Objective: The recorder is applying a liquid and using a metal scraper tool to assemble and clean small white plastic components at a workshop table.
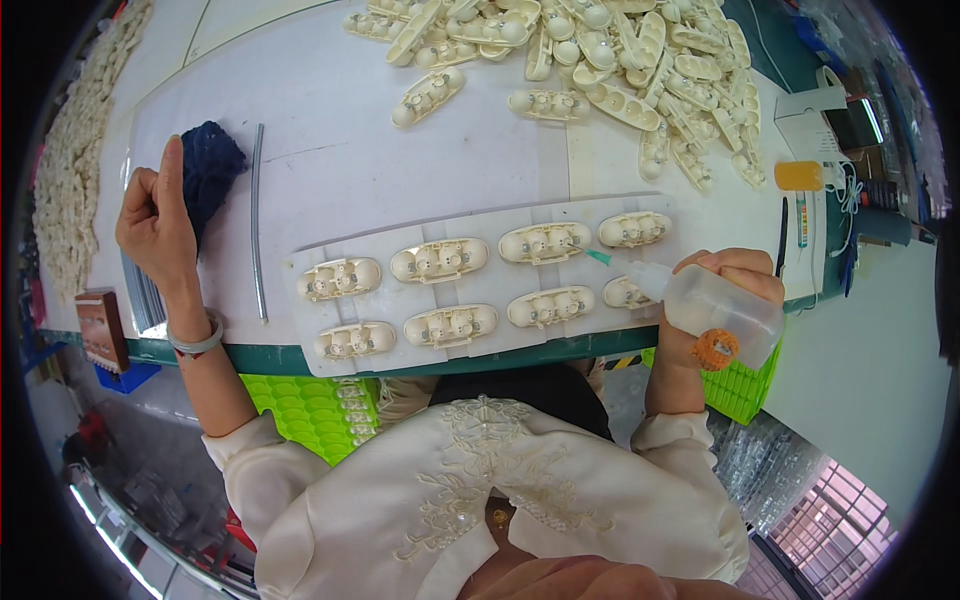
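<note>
My right hand (745,272) is wrapped round a translucent squeeze bottle (722,312), tilted sideways, with a green needle tip (598,257) pointing left. The needle's end reaches a cream oval part (540,243) in the far row of a white board (385,295); I cannot tell whether it touches. Several similar parts with small metal pieces sit on the board in two rows. An orange knobbly piece (716,350) shows by the bottle and my wrist. My left hand (160,225) is beside a dark blue cloth (210,170), index finger stretched out, other fingers loosely bent, nothing visible in them.
A heap of cream parts (640,65) lies at the far right, with another pile (90,150) at the far left. A thin metal rod (257,220) lies right of the cloth. Green trays (305,410) sit below the table edge. An orange-yellow container (798,176) stands at right.
</note>
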`<state>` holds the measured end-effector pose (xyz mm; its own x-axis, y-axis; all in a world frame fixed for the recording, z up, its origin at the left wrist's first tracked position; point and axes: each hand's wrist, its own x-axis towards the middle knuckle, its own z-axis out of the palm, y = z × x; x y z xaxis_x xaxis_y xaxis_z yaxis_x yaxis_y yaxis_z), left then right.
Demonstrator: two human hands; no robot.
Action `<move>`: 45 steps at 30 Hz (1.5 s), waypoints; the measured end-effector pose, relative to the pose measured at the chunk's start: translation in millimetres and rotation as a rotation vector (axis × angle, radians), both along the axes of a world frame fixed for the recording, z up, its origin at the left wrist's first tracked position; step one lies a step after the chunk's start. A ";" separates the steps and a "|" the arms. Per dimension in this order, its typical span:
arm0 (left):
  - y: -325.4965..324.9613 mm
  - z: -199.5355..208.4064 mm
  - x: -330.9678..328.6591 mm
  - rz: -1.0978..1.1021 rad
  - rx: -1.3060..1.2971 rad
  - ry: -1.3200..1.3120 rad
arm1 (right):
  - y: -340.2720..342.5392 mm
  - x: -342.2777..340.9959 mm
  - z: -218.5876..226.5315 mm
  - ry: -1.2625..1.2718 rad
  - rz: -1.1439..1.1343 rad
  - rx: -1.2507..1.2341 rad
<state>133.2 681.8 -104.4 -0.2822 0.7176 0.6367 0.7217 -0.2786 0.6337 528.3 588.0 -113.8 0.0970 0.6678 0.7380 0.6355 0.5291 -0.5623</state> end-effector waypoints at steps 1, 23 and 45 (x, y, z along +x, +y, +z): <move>-0.2 0.4 -0.5 0.010 0.004 -0.005 | 0.0 0.0 -0.5 0.036 0.010 0.011; 4.2 -6.8 -11.0 -0.015 0.082 0.024 | -3.3 39.2 -8.2 -0.003 -0.123 0.082; 4.9 -11.5 -18.5 -0.029 0.091 0.043 | -4.7 39.6 -11.1 0.023 -0.270 0.134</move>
<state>114.7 686.7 -115.9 -0.2332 0.6634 0.7110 0.7382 -0.3552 0.5735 567.9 583.3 -124.9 0.2757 0.5127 0.8131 0.7508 0.4134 -0.5152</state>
